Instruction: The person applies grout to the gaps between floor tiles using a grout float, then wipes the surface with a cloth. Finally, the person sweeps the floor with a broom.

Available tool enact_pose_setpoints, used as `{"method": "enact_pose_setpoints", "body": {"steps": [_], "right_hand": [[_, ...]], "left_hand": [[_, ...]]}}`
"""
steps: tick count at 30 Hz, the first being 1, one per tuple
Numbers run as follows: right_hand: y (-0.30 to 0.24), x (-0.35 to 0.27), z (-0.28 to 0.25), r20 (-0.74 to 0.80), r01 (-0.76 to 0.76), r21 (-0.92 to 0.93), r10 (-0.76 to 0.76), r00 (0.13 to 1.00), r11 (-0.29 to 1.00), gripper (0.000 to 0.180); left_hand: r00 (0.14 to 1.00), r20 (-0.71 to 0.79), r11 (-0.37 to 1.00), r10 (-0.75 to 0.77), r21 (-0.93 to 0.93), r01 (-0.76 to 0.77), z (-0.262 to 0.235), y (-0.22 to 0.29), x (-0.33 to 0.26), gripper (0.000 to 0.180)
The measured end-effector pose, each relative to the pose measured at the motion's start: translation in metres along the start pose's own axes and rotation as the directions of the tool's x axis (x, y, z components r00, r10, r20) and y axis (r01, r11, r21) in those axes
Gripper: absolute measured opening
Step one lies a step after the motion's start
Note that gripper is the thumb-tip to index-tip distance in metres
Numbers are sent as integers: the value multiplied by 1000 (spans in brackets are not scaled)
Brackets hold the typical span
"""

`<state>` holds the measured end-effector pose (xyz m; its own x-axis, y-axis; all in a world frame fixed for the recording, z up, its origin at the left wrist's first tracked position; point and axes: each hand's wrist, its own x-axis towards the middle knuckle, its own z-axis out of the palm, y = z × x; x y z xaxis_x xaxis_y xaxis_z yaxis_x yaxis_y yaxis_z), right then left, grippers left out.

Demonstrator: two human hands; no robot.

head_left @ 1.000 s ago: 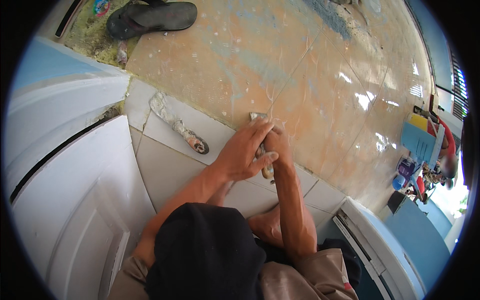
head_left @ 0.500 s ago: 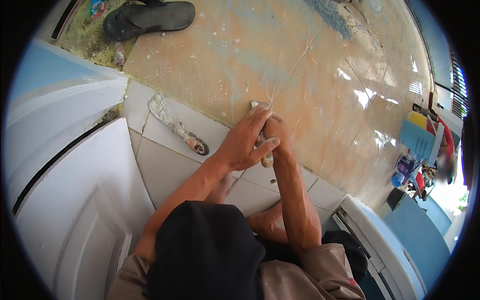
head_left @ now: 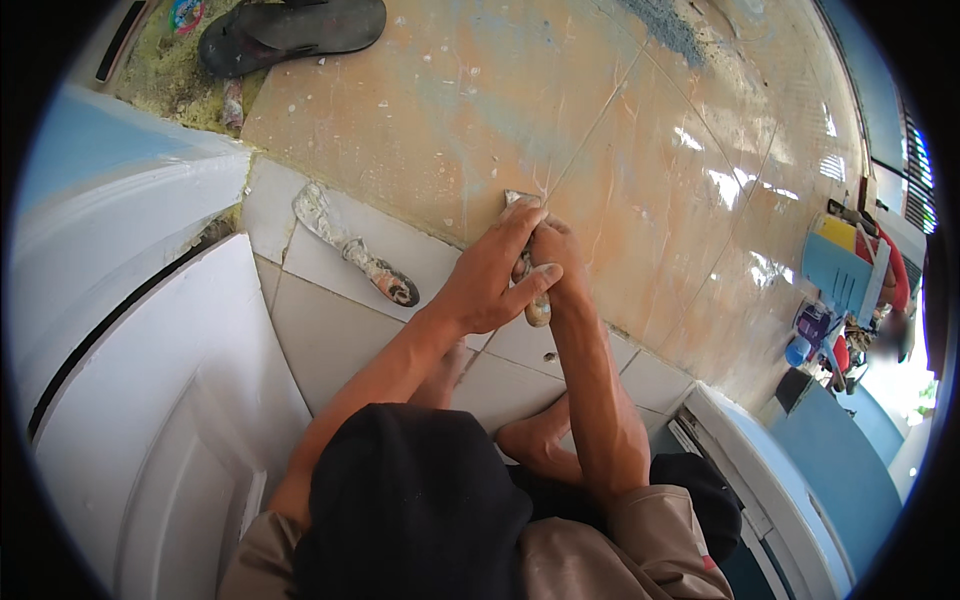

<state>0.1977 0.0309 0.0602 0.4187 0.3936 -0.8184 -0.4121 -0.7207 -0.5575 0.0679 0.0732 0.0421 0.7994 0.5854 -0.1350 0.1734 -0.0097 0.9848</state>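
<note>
Both hands are closed round a paint scraper (head_left: pixel 538 312), whose blade tip points away from me on the tan floor tile. My left hand (head_left: pixel 497 268) wraps it from the left, thumb lying across the handle. On the other side my right hand (head_left: pixel 556 262) grips it, with its fingers partly hidden. The rounded handle end sticks out below the hands, and most of the shaft is covered. To the left, a second scraper (head_left: pixel 352 248), crusted with pale paint, lies on the white tile strip (head_left: pixel 420 245).
A white panelled door (head_left: pixel 160 400) stands at the left, and a white and blue frame (head_left: pixel 760 480) at the lower right. A dark flip-flop (head_left: pixel 310 35) lies at the far left. Grey debris (head_left: pixel 668 30) is at the far side, with a blue cardboard piece (head_left: pixel 835 272) and clutter at right.
My hands and the scraper have slid slightly forward along the tan tile, and more of the blade shows. The second scraper stays where it was.
</note>
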Motion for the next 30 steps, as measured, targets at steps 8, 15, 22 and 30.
{"method": "enact_pose_setpoints", "body": {"steps": [8, 15, 22, 30], "right_hand": [[-5, -2, -2, 8, -11, -131, 12, 1000, 991, 24], [9, -4, -5, 40, 7, -70, -4, 999, 998, 24], [16, -1, -1, 10, 2, -75, -1, 1000, 997, 25], [13, -7, 2, -24, -6, -52, 5, 1000, 999, 25]], "left_hand": [[1000, 6, 999, -22, -41, 22, -5, 5, 8, 72], [992, 44, 989, -116, -84, 119, 1, 8, -12, 72], [1000, -1, 1000, -13, 6, 13, 1, -1, -13, 71], [1000, -8, 997, 6, 81, -5, 4, 3, -16, 69]]}}
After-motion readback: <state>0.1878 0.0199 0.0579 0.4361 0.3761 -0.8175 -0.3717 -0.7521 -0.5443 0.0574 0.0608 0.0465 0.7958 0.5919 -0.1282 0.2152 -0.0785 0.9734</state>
